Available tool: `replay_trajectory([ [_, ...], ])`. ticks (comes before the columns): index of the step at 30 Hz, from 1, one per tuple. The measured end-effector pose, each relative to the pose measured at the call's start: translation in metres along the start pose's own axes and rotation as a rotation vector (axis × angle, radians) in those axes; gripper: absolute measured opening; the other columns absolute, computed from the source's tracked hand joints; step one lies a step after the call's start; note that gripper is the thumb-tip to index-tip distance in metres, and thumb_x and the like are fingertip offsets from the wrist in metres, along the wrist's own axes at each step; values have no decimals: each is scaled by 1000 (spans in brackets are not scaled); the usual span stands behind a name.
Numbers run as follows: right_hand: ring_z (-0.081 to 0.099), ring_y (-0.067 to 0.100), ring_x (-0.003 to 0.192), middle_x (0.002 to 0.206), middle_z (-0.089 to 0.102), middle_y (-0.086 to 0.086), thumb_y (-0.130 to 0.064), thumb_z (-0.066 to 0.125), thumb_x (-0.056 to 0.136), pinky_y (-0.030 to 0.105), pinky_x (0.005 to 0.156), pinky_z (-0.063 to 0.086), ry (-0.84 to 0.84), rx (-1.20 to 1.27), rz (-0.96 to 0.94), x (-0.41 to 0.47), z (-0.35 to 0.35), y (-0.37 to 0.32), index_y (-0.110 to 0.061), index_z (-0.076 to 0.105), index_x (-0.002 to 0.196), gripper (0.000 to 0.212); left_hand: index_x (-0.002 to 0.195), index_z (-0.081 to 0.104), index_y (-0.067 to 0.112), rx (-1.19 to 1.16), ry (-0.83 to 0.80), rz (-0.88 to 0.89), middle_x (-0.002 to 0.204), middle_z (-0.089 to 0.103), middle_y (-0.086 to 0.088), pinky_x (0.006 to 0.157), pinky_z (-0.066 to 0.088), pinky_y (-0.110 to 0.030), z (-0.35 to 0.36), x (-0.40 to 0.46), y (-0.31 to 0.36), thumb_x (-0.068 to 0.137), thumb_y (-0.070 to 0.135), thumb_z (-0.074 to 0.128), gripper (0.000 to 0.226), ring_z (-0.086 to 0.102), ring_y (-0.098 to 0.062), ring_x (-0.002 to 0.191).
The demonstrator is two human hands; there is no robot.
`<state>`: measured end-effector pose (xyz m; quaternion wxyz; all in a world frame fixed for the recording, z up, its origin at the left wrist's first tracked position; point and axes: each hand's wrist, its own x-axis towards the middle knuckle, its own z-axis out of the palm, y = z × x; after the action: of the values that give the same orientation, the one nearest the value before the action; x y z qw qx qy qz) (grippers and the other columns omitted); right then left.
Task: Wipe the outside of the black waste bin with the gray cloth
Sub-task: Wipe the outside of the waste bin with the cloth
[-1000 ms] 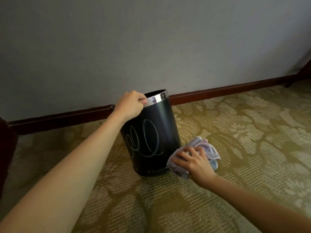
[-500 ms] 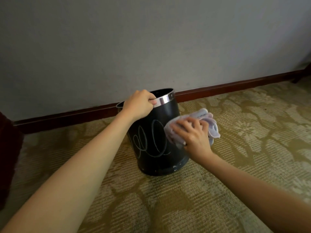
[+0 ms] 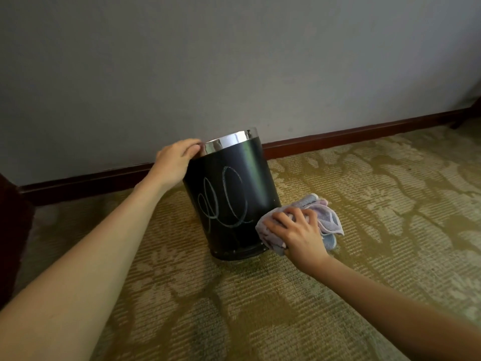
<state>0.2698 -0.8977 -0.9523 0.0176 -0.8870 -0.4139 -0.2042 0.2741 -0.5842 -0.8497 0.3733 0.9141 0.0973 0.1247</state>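
- R hand fingers curled, clutching bunched gray cloth, pressed vs bin's lower right side, near the base.
- L hand fingers bent over chrome rim, gripping it at upper left of bin.
- Black waste bin sits frame centre on patterned carpet, tilted slightly; long axis roughly vertical, leaning left at the base.
- From R fingers, unwiped wall lies up & left; chalky loop marks just left of cloth.
- R hand nearer the marks; L looks like the steadying one.
- Behind: gray wall, dark baseboard. Nothing blocks a stroke.
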Motion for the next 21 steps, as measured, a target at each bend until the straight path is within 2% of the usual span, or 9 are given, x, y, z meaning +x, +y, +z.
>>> replay_trajectory([
  [3, 55, 33, 97, 102, 64, 3, -19, 78, 67, 50, 84, 36, -12, 32, 7, 3, 4, -2, -21, 63, 106, 42, 119, 60, 19, -78, 33, -33, 118, 61, -1, 87, 36, -29, -1, -6, -11, 100, 20, 39, 29, 50, -12, 106],
  [5, 58, 35, 97, 100, 65, 5, -15, 79, 67, 55, 83, 42, -30, 80, 16, 2, 5, -3, -21, 58, 105, 44, 117, 64, 17, -108, 71, -32, 113, 63, 1, 88, 36, -27, -1, -8, -14, 98, 12, 43, 28, 52, -11, 104],
  [8, 58, 32, 98, 104, 64, 1, -22, 78, 68, 50, 84, 36, -39, 46, -7, -5, -1, -3, -22, 66, 106, 40, 111, 69, 14, -158, 120, -41, 103, 66, 3, 89, 38, -22, -2, -9, -14, 93, 5, 52, 26, 57, -11, 101],
  [11, 56, 28, 97, 109, 64, -4, -22, 79, 64, 48, 79, 37, -50, 102, 43, -5, -12, -1, -28, 67, 110, 48, 103, 72, 14, -169, 138, -49, 94, 68, 4, 75, 36, -8, 0, -10, -11, 89, 5, 57, 22, 59, -5, 88],
  [13, 55, 29, 97, 113, 65, -3, -13, 79, 59, 48, 75, 38, -45, 146, 123, 7, -23, 1, -27, 67, 114, 58, 101, 73, 15, -169, 118, -29, 92, 69, 4, 74, 36, -10, 3, -12, -7, 89, 5, 59, 21, 58, -3, 85],
  [16, 51, 32, 105, 118, 63, 2, 0, 71, 64, 48, 81, 34, 21, 198, 252, 41, -43, 7, -23, 66, 118, 60, 99, 74, 16, -144, 71, 23, 89, 68, 5, 79, 38, -18, 11, -14, 4, 88, 5, 60, 20, 58, -4, 85],
  [21, 48, 31, 104, 116, 63, 2, 0, 65, 72, 46, 79, 32, 234, 245, 303, 92, -70, 27, -25, 64, 121, 55, 95, 75, 8, -73, 74, 96, 84, 65, 2, 80, 38, -20, 25, -10, 27, 87, -1, 59, 20, 58, -10, 85],
])
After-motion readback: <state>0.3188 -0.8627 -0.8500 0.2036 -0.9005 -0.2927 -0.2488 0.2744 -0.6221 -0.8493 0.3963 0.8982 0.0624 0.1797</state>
